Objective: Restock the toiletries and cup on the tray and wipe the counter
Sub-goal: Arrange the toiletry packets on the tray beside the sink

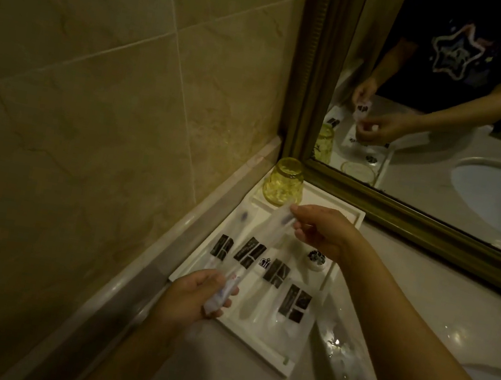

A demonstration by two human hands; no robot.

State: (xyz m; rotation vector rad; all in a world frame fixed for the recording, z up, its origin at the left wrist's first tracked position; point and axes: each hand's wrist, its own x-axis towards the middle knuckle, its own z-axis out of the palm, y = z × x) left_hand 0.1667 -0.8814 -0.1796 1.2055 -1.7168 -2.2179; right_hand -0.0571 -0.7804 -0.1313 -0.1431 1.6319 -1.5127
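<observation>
Far left I've got the tiled wall, glossy beige squares with pale grout lines, dropping to a rounded stone ledge that hems the tray in on that side; no slack there; next, my left hand sits at the tray's near-left corner, fingers curled and pinching the lower end of a long clear sachet, crinkly plastic with a black block print; the sachet runs up and to the right, lifted above the tray, and my right hand pinches its upper end between thumb and fingertips; under it the white tray lies flat on the counter, rectangular with a raised lip, its left edge snug to the ledge, its far edge close under the mirror frame; a second sachet lies flat along the tray's left side, two more printed packets to the right of centre, and a small round white piece with a dark top just below my right wrist; the yellow textured glass cup stands mouth down in the far corner; right of the tray, polished marble counter is open, running to the white sink; above, the bronze-framed mirror.
</observation>
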